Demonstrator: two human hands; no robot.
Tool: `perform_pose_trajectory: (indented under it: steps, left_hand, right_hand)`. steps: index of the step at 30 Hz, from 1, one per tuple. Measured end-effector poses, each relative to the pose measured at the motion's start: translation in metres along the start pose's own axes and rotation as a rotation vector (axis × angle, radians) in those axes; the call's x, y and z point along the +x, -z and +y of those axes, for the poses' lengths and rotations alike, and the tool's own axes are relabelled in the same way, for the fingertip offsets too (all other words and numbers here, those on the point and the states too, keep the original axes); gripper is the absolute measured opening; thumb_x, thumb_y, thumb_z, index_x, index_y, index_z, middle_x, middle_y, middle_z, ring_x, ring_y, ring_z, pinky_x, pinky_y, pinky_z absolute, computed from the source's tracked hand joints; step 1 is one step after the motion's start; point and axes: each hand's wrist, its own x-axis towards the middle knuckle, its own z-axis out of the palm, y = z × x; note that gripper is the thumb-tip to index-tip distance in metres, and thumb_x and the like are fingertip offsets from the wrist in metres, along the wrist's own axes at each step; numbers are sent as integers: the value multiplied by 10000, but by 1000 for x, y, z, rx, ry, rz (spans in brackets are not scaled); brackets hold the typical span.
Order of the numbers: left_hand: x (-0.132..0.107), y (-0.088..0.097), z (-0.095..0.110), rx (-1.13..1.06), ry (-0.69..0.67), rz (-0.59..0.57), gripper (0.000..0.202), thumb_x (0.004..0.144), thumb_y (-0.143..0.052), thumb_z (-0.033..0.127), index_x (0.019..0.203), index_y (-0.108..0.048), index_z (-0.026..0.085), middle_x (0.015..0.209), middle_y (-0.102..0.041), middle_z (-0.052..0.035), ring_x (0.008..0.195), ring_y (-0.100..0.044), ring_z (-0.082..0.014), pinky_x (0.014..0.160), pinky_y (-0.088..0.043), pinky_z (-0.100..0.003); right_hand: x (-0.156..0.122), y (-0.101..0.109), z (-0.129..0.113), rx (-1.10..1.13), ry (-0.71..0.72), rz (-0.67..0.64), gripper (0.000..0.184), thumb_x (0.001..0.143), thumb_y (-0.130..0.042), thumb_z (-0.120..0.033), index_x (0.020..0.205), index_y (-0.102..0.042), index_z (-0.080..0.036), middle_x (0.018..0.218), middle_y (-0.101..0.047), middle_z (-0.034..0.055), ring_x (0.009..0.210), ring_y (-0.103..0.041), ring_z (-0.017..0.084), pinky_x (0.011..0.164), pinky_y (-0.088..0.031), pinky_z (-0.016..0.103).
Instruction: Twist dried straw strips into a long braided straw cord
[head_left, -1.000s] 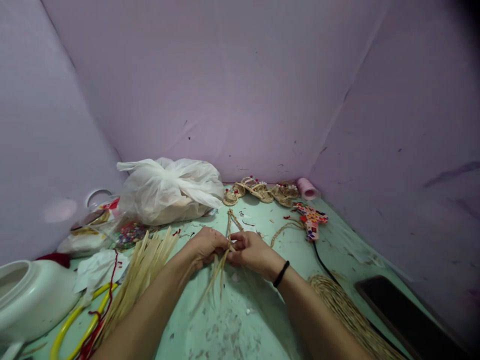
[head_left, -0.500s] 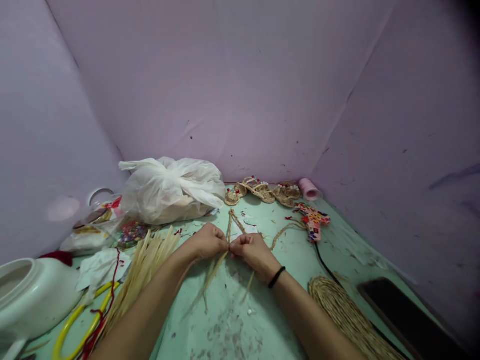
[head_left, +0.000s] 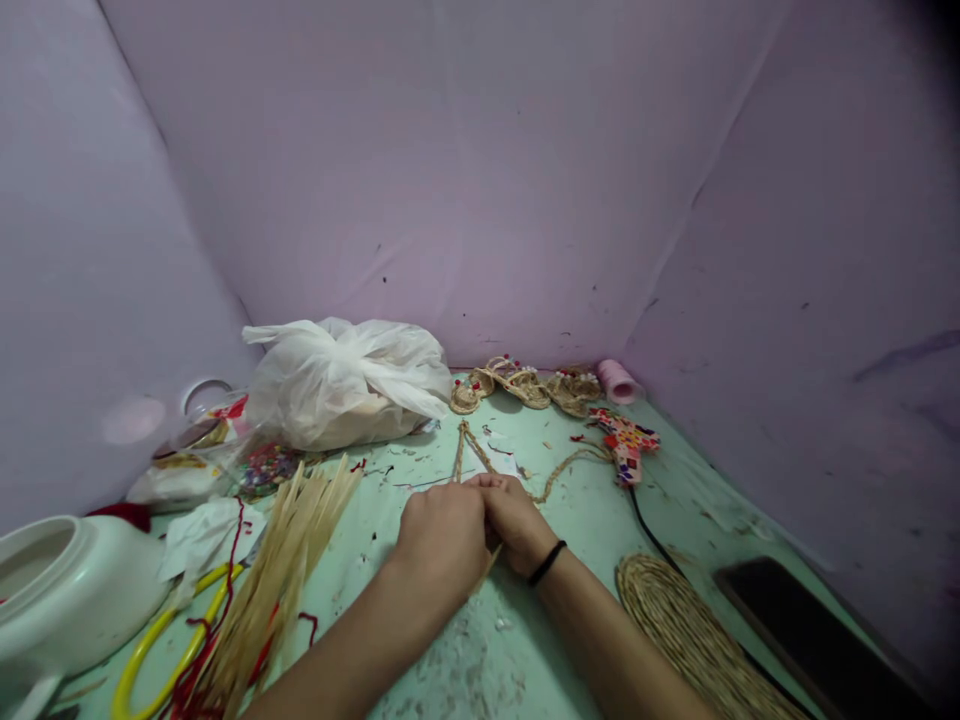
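Observation:
A twisted straw cord (head_left: pixel 459 455) lies in a narrow upside-down V on the green table, and its lower ends run into my hands. My left hand (head_left: pixel 444 530), seen from the back, is closed at the cord's left strand. Its fingertips are hidden. Against it, my right hand (head_left: pixel 516 515) is closed too, with fingers curled at the strand and a black band on the wrist. A thin straw end (head_left: pixel 487 570) sticks out below the hands. To the left lies a bundle of flat pale straw strips (head_left: pixel 281 560).
Yellow-handled scissors (head_left: pixel 142 650) and a white pot (head_left: pixel 97 590) are at left. Behind stand a white plastic bag (head_left: pixel 349 385), small woven slippers (head_left: pixel 529 388) and a pink thread spool (head_left: pixel 619 382). At right are a patterned glue gun (head_left: pixel 628 445), a woven straw oval (head_left: pixel 675 620) and a black phone (head_left: pixel 810 630).
My left hand has moved right and down and turned over against my right hand, its back now showing. The loose straw ends that hung below it are mostly hidden. My right hand has barely moved.

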Motion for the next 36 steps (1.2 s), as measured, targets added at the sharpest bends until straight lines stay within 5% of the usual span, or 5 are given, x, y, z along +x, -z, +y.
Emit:
perform_pose_trajectory:
  steps: [4, 8, 13, 26, 36]
  left_hand:
    - [11, 11, -21, -115, -76, -59, 166, 614, -510, 204, 687, -639, 128, 690, -626, -113, 653, -584, -213, 542, -384, -257]
    - [30, 15, -46, -627, 167, -46, 163, 662, -462, 207, 678, -598, 118, 537, -547, -18, 367, -437, -81, 389, -293, -201]
    - [43, -10, -46, -1128, 218, -409, 140, 653, -455, 162, 572, -548, 94, 479, -522, -19, 342, -418, -67, 347, -284, -185]
    - [43, -18, -46, -1053, 122, -238, 100, 517, -462, 149, 422, -435, 141, 329, -342, 47, 265, -250, -44, 315, -120, -196]
    - [48, -24, -50, -1002, 81, -189, 92, 468, -459, 117, 394, -412, 143, 325, -276, 61, 327, -186, -38, 366, -86, -225]
  right_hand:
    - [1, 3, -1, -25, 31, -50, 78, 522, -458, -101, 455, -483, -133, 365, -398, -60, 346, -269, 32, 394, -165, 197]
    - [3, 7, 0, -78, 63, -106, 109, 574, -502, -164, 469, -494, -134, 335, -331, -77, 326, -214, 27, 378, -119, 203]
    - [8, 10, 5, -89, 122, -177, 97, 594, -516, -189, 514, -507, -136, 406, -456, -34, 380, -346, 50, 408, -232, 189]
    - [10, 15, 3, -565, 325, 10, 78, 598, -482, -146, 555, -548, -142, 533, -540, -5, 508, -437, 85, 465, -293, 187]
    - [-3, 21, -20, -265, 14, -239, 176, 645, -454, -188, 506, -546, -132, 394, -421, -30, 359, -315, 61, 391, -203, 204]
